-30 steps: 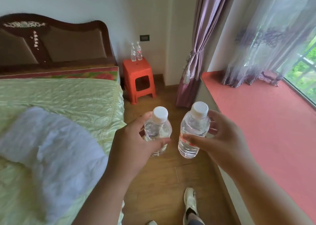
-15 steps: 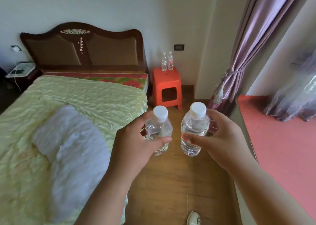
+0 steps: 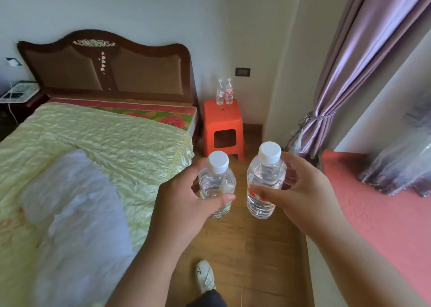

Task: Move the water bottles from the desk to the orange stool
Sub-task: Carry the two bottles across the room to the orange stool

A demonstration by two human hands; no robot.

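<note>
While the left hand (image 3: 186, 202) grasps one capped water bottle (image 3: 215, 183) upright, the right hand (image 3: 303, 197) grasps a second bottle (image 3: 264, 183) just beside it, both held above the wooden floor (image 3: 245, 248); well ahead, the orange stool (image 3: 222, 125) beside the bed (image 3: 105, 139) carries two more bottles (image 3: 224, 92)

Bed (image 3: 98, 143) with dark headboard (image 3: 105, 66) on my left, wood floor (image 3: 245, 248) ahead, white wall (image 3: 140, 8), purple curtain (image 3: 349, 62) and red window ledge (image 3: 384, 225) right. Daylight.
</note>
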